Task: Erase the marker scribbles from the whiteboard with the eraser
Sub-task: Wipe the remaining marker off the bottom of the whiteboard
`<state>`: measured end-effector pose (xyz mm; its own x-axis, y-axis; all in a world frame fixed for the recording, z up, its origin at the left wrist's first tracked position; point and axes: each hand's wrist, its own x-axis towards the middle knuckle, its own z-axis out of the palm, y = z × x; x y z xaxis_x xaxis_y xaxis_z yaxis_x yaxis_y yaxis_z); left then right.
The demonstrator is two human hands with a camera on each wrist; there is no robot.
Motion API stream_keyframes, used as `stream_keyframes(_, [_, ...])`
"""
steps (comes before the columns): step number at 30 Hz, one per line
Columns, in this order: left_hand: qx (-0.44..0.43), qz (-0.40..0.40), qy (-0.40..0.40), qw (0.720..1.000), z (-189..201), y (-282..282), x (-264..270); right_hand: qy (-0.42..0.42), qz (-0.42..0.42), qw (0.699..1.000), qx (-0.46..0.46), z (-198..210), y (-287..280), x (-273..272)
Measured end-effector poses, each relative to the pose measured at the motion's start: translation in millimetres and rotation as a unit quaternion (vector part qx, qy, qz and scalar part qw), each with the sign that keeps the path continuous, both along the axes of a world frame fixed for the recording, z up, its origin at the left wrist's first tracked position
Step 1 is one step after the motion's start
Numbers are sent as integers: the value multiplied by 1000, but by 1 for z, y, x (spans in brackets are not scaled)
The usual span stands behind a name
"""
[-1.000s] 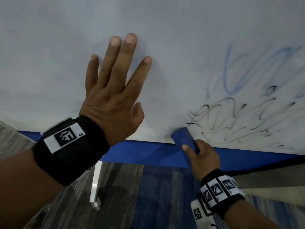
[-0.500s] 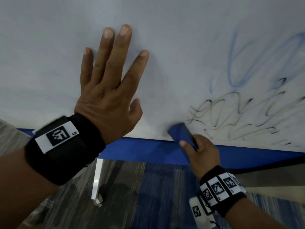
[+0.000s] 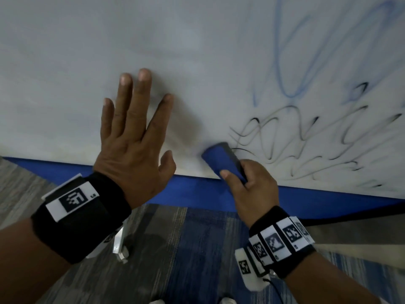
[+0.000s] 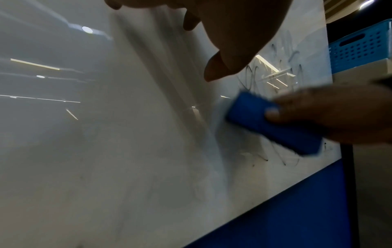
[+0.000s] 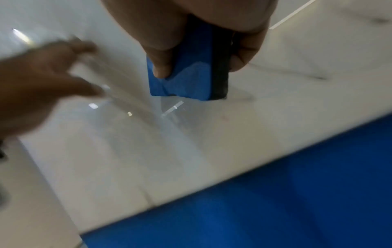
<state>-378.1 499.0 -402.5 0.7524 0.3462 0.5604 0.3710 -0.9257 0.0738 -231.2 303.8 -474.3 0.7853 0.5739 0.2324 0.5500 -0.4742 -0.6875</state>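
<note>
Wiping is reaching only the near edge of the scribbles point(image 3: 317, 139); most are still showing.

The right hand point(image 3: 252, 189) is clamping the blue eraser point(image 3: 221, 159), thumb on its back, against the whiteboard point(image 3: 197, 51)'s lower edge, while the left hand point(image 3: 133, 141) is pressing flat, fingers spread, just beside it.
</note>
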Motion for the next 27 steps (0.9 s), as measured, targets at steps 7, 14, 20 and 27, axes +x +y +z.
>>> stream_keyframes(7, [-21,9,16,1000,-8,-13,3,75,-22,990,-117,-44,-37,30])
stream_keyframes(14, [-21,17,31,999,-9,-14,3,32,-23,999,-7,-17,-28,23])
stream_keyframes(20, [-23,21,38,999,-6,-17,1,109,-64,990,-70,-56,-55,37])
stream_keyframes(27, [-35,40,44,998,0,-26,2,39,4,997,71,39,-1,17])
